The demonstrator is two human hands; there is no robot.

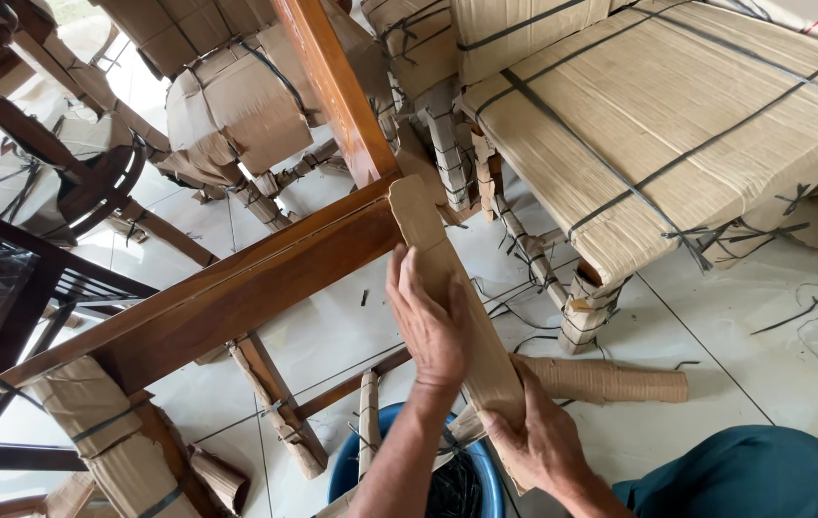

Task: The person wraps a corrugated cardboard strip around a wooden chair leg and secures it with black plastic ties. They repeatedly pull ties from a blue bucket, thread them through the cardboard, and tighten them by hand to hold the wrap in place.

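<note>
From the head camera, both hands work one long strip of cardboard (447, 288) laid over a wooden furniture rail (236, 288). The left hand (428, 321) lies flat on the strip, fingers together and pressing it down; the right hand (538, 441) grips the strip's lower end, fingers curled round it. Below the wrists stands a blue bucket (356, 460) holding cardboard scraps. A rolled cardboard tube (610, 379) lies on the white tiled floor (754, 336) — near a strapped, cardboard-wrapped piece of furniture (677, 115).
</note>
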